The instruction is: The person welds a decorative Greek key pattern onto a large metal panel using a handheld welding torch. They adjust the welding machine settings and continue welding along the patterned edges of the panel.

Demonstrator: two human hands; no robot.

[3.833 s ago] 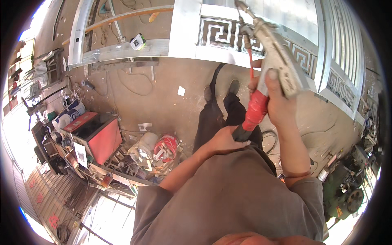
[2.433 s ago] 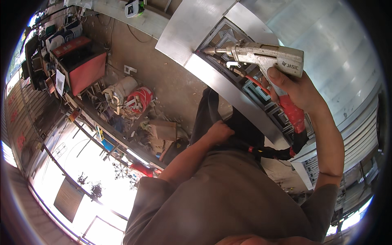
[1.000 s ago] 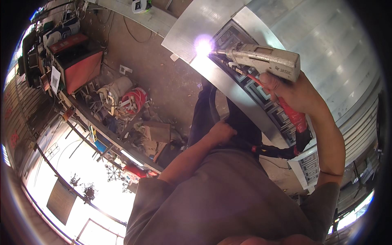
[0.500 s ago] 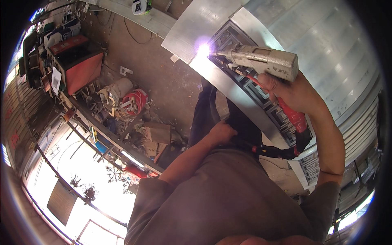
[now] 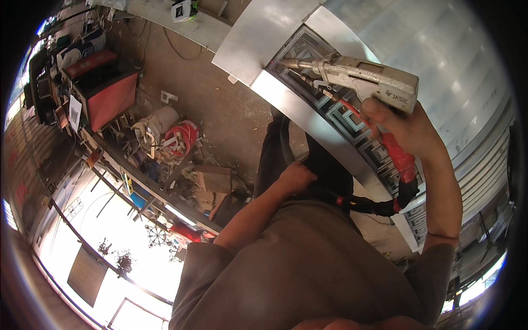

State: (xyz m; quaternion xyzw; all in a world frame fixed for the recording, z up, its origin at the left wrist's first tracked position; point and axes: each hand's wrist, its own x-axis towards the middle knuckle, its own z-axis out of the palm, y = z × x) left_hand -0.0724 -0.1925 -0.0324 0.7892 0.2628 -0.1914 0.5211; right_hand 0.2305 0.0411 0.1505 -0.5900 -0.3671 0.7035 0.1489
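Right hand: we see our right hand (image 5: 404, 129) wrapped around the torch (image 5: 374, 80) at its grip, thumb along the side.
Left hand: our left hand (image 5: 297, 177) is curled low by our lap, against the black cable (image 5: 366, 205); we cannot tell whether it grips.
Torch: it points left, its nozzle over the fretwork panel (image 5: 335, 113) near one corner; we cannot tell whether they touch.
Lettering: we see dark lettering and a small emblem on the torch's pale housing.
Sheet: a white sheet (image 5: 75, 113) with dark print, too small to read, hangs beside the red cabinet (image 5: 113, 99).
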